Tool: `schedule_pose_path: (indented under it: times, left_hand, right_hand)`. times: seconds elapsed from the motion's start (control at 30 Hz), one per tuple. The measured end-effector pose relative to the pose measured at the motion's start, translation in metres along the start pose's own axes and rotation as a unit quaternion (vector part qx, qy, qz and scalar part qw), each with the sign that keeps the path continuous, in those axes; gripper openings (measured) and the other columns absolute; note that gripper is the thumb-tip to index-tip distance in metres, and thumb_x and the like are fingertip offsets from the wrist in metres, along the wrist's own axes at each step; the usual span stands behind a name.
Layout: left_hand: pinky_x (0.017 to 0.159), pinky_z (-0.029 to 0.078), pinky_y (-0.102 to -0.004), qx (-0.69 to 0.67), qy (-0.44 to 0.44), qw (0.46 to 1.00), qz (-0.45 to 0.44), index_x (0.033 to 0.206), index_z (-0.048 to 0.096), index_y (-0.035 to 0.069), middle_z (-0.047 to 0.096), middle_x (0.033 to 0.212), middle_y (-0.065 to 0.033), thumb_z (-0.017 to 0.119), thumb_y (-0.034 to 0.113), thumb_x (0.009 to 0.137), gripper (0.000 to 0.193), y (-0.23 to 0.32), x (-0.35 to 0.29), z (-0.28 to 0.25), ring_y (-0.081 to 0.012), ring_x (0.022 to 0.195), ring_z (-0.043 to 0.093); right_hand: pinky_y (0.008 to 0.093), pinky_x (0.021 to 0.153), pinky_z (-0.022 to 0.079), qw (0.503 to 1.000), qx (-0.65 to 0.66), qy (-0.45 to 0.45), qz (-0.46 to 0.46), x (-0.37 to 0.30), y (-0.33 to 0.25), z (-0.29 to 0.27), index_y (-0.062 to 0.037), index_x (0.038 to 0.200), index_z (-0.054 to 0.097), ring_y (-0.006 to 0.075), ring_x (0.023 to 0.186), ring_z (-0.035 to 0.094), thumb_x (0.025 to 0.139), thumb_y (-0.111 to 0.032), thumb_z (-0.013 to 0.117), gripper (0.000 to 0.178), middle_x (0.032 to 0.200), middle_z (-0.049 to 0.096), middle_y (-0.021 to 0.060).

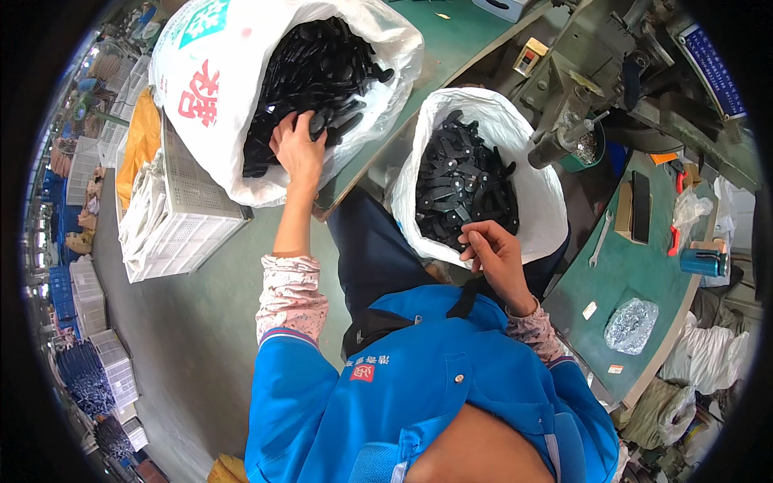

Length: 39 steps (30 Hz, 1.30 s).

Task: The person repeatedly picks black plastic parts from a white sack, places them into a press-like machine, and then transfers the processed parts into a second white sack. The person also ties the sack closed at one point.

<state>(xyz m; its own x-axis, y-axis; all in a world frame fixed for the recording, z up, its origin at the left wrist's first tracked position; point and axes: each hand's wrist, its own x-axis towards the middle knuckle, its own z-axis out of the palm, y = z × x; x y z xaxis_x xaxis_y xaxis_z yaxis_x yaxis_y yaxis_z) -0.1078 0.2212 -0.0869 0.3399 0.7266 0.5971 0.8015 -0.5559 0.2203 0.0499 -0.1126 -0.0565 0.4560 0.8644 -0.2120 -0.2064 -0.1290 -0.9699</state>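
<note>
My left hand (299, 150) reaches into a large white plastic sack (217, 88) at the upper left. Its fingers are curled down on a heap of small black plastic parts (314, 68), and a rounded black piece lies by the thumb. Between my knees stands a smaller white bag (543, 193) with its mouth wide, filled with black parts bearing round metal pivots (459, 177). Over this bag's near rim is my right hand (493, 256), its fingers loosely bent and slightly apart, with nothing visible in them.
The large sack rests on a green tabletop (463, 36) beside a white plastic crate (193, 209). A metal machine (576, 105) stands at the upper right. On the right-hand green bench (576, 282) are a wrench (601, 239), a blue cup (703, 262) and a crumpled clear bag (631, 325).
</note>
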Motion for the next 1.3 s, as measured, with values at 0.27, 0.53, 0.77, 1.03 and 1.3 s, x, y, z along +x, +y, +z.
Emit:
schedule_pose_path:
  times: [0.27,0.53,0.77,1.03,1.3]
  left_hand:
    - [0.09,0.045,-0.0367,-0.179,0.042,0.981,-0.054,0.097,0.067,0.004,0.064,0.104,-0.0123,0.076,0.02,0.073,0.03,-0.026,0.008,-0.026,-0.0312,0.098,0.059]
    - [0.068,0.046,-0.0266,-0.265,0.036,0.959,-0.095,0.096,0.062,0.0,0.06,0.073,-0.0078,0.072,0.021,0.079,0.029,-0.02,0.037,-0.057,-0.0138,0.067,0.053]
    - [0.089,0.045,-0.0393,-0.145,0.015,0.989,0.021,0.098,0.064,0.004,0.062,0.107,-0.0157,0.074,0.015,0.069,0.032,-0.031,0.02,-0.027,-0.0342,0.101,0.058]
    - [0.094,0.037,-0.0404,-0.037,-0.11,0.992,0.047,0.11,0.062,0.013,0.055,0.12,-0.0087,0.076,0.012,0.064,0.048,-0.015,0.022,-0.02,-0.0295,0.111,0.049]
    - [0.09,0.045,-0.0394,-0.14,0.014,0.987,0.077,0.097,0.064,0.005,0.059,0.116,-0.0147,0.073,0.009,0.071,0.029,-0.02,0.021,-0.034,-0.0342,0.105,0.056]
  right_hand:
    - [0.0213,0.054,0.046,0.979,-0.124,-0.019,-0.158,0.062,-0.027,0.001,0.0021,0.099,0.064,0.0096,0.06,0.061,0.09,-0.007,0.057,0.015,0.078,0.064,0.006]
    - [0.0318,0.057,0.051,0.942,-0.291,0.019,-0.169,0.23,-0.062,0.05,0.0022,0.094,0.066,0.0198,0.056,0.065,0.087,-0.023,0.061,0.026,0.068,0.067,0.0117]
    - [0.0418,0.072,0.05,0.912,-0.395,0.085,-0.075,0.272,-0.054,0.085,-0.0028,0.086,0.067,0.0316,0.072,0.066,0.082,-0.035,0.065,0.033,0.067,0.067,0.0126]
    - [0.0461,0.075,0.049,0.907,-0.384,0.149,-0.092,0.277,-0.038,0.09,-0.0059,0.084,0.067,0.038,0.083,0.064,0.08,-0.033,0.064,0.028,0.083,0.067,0.0174]
    - [0.0491,0.072,0.048,0.808,-0.538,0.133,-0.2,0.268,-0.039,0.101,-0.0002,0.097,0.049,0.0411,0.08,0.064,0.082,-0.025,0.065,0.033,0.082,0.065,0.0233]
